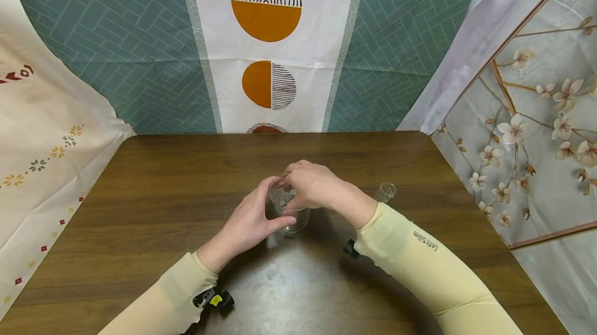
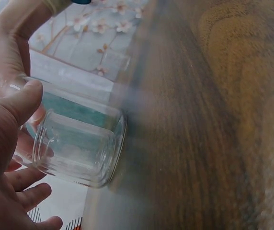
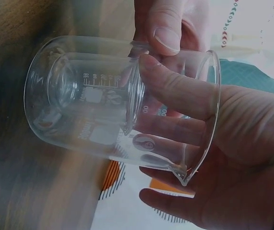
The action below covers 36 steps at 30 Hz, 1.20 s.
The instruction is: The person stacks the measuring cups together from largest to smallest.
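Note:
A large clear glass beaker [image 1: 300, 221] with a pouring lip stands upright near the table's middle. Inside it, close to its base, sits a smaller graduated glass beaker [image 3: 96, 96]. My left hand [image 1: 249, 221] holds the large beaker from the left, thumb on the near side and fingers round the far side. From above, my right hand [image 1: 311, 185] reaches through the large beaker's mouth. Its thumb and fingers pinch the small beaker's rim, as the right wrist view shows through the glass.
Another small glass vessel [image 1: 386, 191] stands to the right, partly hidden behind the right forearm. The brown wooden table [image 1: 177, 169] ends at a green and white patterned cloth [image 1: 140, 39]. Patterned cloths also hang at both sides.

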Tool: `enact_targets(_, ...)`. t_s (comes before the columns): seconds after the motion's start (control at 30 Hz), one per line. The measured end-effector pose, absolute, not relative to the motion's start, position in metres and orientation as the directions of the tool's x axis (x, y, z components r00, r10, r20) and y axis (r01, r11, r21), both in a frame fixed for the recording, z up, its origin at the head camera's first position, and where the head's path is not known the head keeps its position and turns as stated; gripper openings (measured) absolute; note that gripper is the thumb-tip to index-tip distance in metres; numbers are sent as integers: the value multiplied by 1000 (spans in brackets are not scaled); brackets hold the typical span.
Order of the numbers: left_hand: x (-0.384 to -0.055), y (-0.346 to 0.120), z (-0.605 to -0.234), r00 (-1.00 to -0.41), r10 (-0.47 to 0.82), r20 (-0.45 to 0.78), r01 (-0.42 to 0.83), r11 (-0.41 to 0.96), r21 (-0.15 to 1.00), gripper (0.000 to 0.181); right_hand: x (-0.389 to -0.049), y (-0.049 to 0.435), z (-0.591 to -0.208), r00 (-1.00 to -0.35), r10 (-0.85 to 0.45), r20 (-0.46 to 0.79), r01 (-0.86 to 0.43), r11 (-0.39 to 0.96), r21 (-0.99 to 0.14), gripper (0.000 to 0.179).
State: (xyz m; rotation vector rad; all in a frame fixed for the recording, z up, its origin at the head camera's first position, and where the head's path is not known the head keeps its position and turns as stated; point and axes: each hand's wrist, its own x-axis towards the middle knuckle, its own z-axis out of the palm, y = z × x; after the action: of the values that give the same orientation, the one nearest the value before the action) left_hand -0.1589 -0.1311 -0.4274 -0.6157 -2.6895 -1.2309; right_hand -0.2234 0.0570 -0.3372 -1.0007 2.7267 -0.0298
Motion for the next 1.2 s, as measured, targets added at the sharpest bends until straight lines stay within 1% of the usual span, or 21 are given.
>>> enact_targets(0.17,-159,-131,-427,-911,314,268,408,588,698,97,-224,58,-338,-734,-647,-205,-641,760,-107,48)
enact_targets(0.37,-159,-131,-427,-912,316,261,404,589,700,98,-222,61,-339,-732,-661,-164,-649,750,-125,47)
enact_targets(0.83,-159,-132,-428,-915,310,258,398,592,701,96,-217,66,-336,-730,-676,-99,-651,733,-200,48)
enact_targets(1.2,-159,-132,-430,-901,314,298,432,596,677,96,-211,74,-337,-746,-666,-21,-639,724,-259,43)
